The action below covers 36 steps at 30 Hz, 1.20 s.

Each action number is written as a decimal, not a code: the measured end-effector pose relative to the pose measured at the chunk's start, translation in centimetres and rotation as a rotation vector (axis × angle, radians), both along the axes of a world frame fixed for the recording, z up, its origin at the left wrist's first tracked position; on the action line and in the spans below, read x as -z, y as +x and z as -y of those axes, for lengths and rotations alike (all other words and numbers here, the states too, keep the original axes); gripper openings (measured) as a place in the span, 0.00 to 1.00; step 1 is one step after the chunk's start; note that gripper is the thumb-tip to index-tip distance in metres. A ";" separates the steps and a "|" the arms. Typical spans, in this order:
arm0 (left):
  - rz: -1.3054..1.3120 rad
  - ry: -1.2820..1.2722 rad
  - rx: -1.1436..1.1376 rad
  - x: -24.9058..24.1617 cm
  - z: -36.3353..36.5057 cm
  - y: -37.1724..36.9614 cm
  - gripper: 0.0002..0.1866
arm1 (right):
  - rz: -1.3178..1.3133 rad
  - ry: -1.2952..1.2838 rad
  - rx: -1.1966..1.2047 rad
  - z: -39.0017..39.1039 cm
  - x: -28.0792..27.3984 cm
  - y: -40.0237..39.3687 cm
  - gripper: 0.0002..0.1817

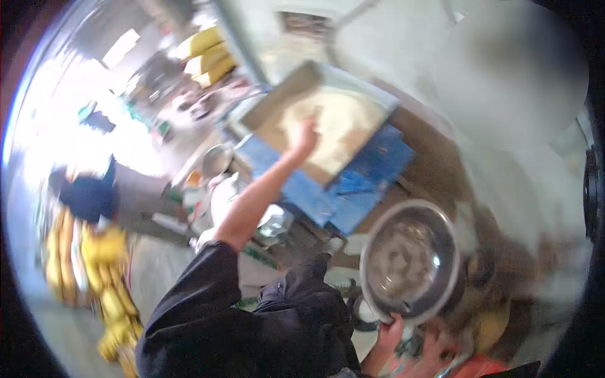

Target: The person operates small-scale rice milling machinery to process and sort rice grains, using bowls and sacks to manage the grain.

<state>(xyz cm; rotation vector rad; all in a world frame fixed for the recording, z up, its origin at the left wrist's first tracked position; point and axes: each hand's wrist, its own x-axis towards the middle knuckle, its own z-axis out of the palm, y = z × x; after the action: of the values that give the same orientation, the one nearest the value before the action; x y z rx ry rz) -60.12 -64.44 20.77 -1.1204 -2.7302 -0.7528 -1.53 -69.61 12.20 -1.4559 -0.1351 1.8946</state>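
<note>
My left hand (304, 137) reaches into a square tray (269, 111) on a blue stand (365, 183), touching the pale yellow powdery or grainy material (340, 120) in it. Its fingers are smeared by motion. Lower right, my right hand (392, 332) grips the near rim of a round metal bowl (411, 261). The bowl tilts a little, with some residue or liquid at its bottom.
Another person (104, 195) in dark blue stands at the left. Yellow sacks (113, 283) lie at the lower left, more (208, 55) at the top. A metal pot (217, 160) sits left of the stand. A blurred pale round shape (510, 75) fills the upper right.
</note>
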 end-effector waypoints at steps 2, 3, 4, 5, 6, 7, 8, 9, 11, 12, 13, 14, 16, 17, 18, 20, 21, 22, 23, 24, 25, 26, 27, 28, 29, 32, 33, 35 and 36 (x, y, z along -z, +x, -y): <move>-0.019 0.081 0.080 -3.4 0.2 3.5 0.37 | 0.098 0.044 -0.063 -2.3 -2.9 -0.7 0.08; -0.015 0.140 0.103 -3.7 0.5 3.9 0.37 | 0.080 0.028 -0.087 -3.7 -4.0 -1.4 0.08; 0.109 0.188 0.078 -4.4 1.0 4.3 0.37 | 0.065 0.014 -0.096 -4.4 -4.5 -2.0 0.07; 0.074 0.163 0.037 -4.8 1.1 4.6 0.36 | 0.063 0.017 -0.106 -4.9 -4.9 -2.5 0.07; 0.045 0.140 -0.003 -5.4 1.2 4.7 0.36 | 0.071 0.053 -0.131 -5.5 -6.0 -2.9 0.08; 0.044 0.148 -0.010 -5.3 1.5 4.5 0.36 | 0.075 0.091 -0.155 -6.0 -6.8 -3.4 0.08; -0.257 0.158 -0.019 -5.1 1.6 4.5 0.34 | 0.075 0.096 -0.161 -6.4 -7.7 -4.2 0.08; -0.405 0.165 -0.017 -5.0 1.5 4.2 0.33 | 0.067 0.147 -0.148 -6.7 -8.7 -5.2 0.08; -0.193 0.180 0.027 -6.1 1.6 4.0 0.31 | 0.000 0.271 -0.189 -6.8 -11.5 -7.3 0.15; 0.172 0.183 0.086 -7.3 1.8 4.2 0.30 | 0.005 0.277 -0.182 -6.9 -13.5 -8.6 0.15; 0.563 0.208 0.093 -8.3 1.8 4.0 0.29 | 0.014 0.314 -0.204 -7.1 -15.8 -10.4 0.19; 0.567 0.214 0.104 -9.5 2.3 4.6 0.29 | 0.025 0.351 -0.224 -7.6 -17.5 -11.8 0.22; 1.009 0.637 0.362 -13.5 4.5 7.0 0.35 | 0.021 0.446 -0.253 -8.8 -19.6 -14.1 0.30; 1.042 0.729 0.352 -17.0 6.0 9.3 0.37 | -0.001 0.465 -0.256 -9.4 -20.6 -15.3 0.31; 1.072 0.822 0.338 -20.1 7.6 11.3 0.39 | -0.023 0.484 -0.263 -9.9 -21.6 -16.6 0.31; 1.116 1.065 0.440 -21.9 10.7 11.9 0.41 | -0.005 0.545 -0.264 -10.9 -23.7 -19.3 0.28; 1.129 1.160 0.548 -22.3 12.3 11.8 0.41 | 0.016 0.604 -0.264 -11.3 -25.0 -20.8 0.25; 1.139 1.253 0.659 -22.6 13.9 11.8 0.41 | -0.037 0.644 -0.281 -11.6 -26.4 -22.3 0.24; 1.065 1.237 0.732 -23.4 15.2 12.1 0.38 | -0.083 0.677 -0.292 -11.6 -27.8 -23.5 0.24; 0.996 1.218 0.805 -24.0 16.6 12.4 0.35 | -0.155 0.730 -0.333 -11.9 -28.6 -24.6 0.26; 0.630 0.948 0.333 -22.6 20.0 11.7 0.31 | -0.223 0.785 -0.370 -12.3 -29.3 -25.6 0.29; 0.497 0.952 0.177 -22.2 21.3 12.3 0.27 | -0.233 0.760 -0.424 -12.4 -30.2 -26.5 0.31; 0.377 0.943 0.010 -21.8 22.7 12.9 0.24 | -0.296 0.792 -0.427 -12.1 -31.2 -27.4 0.30; 0.130 0.869 -0.017 -22.1 23.5 13.7 0.22 | -0.292 0.807 -0.468 -12.3 -31.1 -28.1 0.27; -0.120 0.795 -0.077 -22.3 24.2 14.4 0.21 | -0.239 0.779 -0.477 -11.7 -31.7 -28.4 0.22; -1.095 0.501 -0.230 -22.7 23.3 17.0 0.19 | -0.461 0.710 -0.607 -11.1 -29.9 -28.3 0.16; -1.063 0.580 -0.195 -22.9 23.2 17.6 0.19 | -0.553 0.776 -0.685 -11.0 -29.9 -27.7 0.15; -1.061 0.680 -0.167 -23.4 22.5 18.9 0.21 | -0.622 0.643 -0.626 -10.7 -27.8 -26.0 0.15; -0.932 0.816 -0.154 -23.0 21.5 19.1 0.22 | -0.595 0.622 -0.606 -10.5 -26.1 -25.2 0.14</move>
<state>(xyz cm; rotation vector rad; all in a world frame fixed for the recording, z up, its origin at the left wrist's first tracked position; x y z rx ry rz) -41.04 -85.94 43.76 -0.7527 -1.4863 -0.8822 -26.69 -59.10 38.26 -0.4189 -0.8665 2.3744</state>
